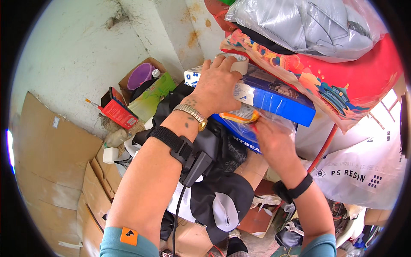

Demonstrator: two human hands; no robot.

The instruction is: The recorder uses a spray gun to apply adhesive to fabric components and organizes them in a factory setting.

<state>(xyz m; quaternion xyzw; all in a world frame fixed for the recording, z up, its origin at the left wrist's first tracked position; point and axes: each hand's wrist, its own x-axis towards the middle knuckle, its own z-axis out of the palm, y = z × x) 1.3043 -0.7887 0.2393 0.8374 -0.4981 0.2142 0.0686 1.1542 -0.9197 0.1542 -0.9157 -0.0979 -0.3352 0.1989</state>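
Observation:
My left hand (216, 85) reaches over the left end of a blue box (282, 103), fingers bent on its top and thumb down its near side. A roll of tape (238, 64) sits by those fingertips. Just below the box, my right hand (273, 138) is closed at the edge of an orange and clear plastic packet (240, 115); its fingertips are partly hidden. Under the packet, another blue surface with white lettering (246, 142) shows. A small white box with blue print (192, 78) lies left of my left hand.
A bulging red bag (364, 81) and a grey plastic-wrapped bundle (308, 25) crowd the upper right. A white sack (355, 171) stands below them. Cardboard sheets (55, 167) lean at left, near a carton (124, 81) holding a purple bowl (140, 76). Black fabric (222, 192) lies below.

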